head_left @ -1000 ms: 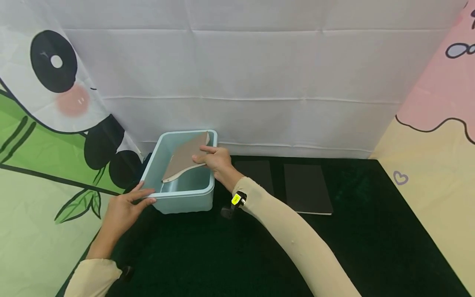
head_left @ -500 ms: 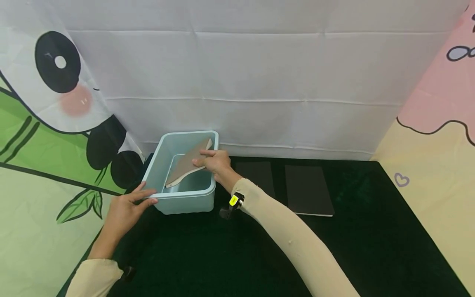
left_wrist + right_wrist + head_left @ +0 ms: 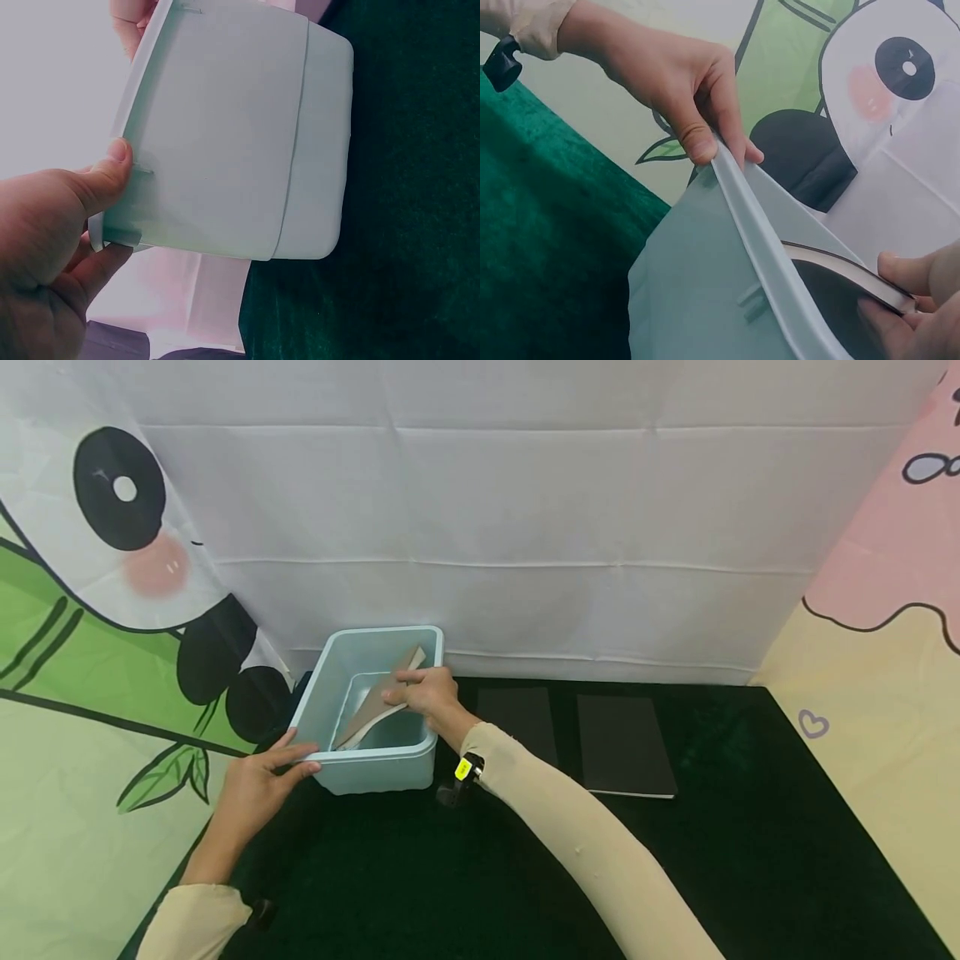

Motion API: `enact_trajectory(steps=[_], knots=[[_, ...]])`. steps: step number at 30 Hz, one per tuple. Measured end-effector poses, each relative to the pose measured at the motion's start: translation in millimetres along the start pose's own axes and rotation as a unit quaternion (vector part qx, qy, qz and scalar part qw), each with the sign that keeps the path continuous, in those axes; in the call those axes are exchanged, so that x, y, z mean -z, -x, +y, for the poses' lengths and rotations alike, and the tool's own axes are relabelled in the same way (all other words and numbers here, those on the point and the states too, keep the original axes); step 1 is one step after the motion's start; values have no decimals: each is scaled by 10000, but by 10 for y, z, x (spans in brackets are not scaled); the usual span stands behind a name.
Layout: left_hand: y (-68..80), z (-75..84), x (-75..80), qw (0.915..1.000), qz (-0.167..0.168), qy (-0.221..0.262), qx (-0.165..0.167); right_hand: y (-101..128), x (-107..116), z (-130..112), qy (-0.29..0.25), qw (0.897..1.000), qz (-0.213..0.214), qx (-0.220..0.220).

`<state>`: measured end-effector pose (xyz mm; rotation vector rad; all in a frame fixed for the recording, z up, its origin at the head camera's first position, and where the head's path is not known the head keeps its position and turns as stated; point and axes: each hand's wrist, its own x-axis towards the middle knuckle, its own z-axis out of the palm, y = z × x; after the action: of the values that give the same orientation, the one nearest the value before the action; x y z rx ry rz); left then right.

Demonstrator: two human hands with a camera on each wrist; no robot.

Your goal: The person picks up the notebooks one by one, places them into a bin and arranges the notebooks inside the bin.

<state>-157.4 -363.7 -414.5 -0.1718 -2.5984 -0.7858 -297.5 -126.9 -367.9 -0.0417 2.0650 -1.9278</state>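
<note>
Okay so the right hand (image 3: 423, 689) has the softcover notebook (image 3: 375, 706) pinched by its right edge inside the light blue plastic bin (image 3: 382, 772), long axis slanting far-right to near-left, mostly left of that pinch, while the left hand (image 3: 255, 781) grips the bin's near-left corner.

Head view: soft, even light of middle strength; white wall (image 3: 510, 527) looks rather grey, with faint shading along creases. Cloth (image 3: 750, 827) very dark, detail nearly lost toward 6 o'clock; black books (image 3: 626, 743), at 3 o'clock from bin (image 3: 375, 772), almost melt into it. Weak shine on bin's inside floor; edge of brown book (image 3: 371, 706) catches light. Left wrist view: washed-out white at 10 o'clock, pinkish tint at 7, soft shade under rim. Right wrist view: cloth brighter at 9 o'clock, deep shadow at 7; right hand (image 3: 934, 330) at 4, slightly soft.
</note>
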Motion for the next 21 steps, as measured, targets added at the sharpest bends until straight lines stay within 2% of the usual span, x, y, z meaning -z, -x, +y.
enact_trajectory(steps=[5, 9, 16, 21], knots=[[-7, -1, -1, 10000, 8, -69, -15, -12, -4, -6, 76, 9999, -92, 55], [-6, 0, 8, 10000, 2, -77, 10, -28, 31, -4, 10, 9988, -488, 104], [-5, -5, 10, 9999, -64, -119, 21, -57, 142, 2, -480, 9925, -1120, -104], [2, -18, 3, 9999, -21, -109, -45, -43, 288, -42, -944, 9840, -1507, -66]])
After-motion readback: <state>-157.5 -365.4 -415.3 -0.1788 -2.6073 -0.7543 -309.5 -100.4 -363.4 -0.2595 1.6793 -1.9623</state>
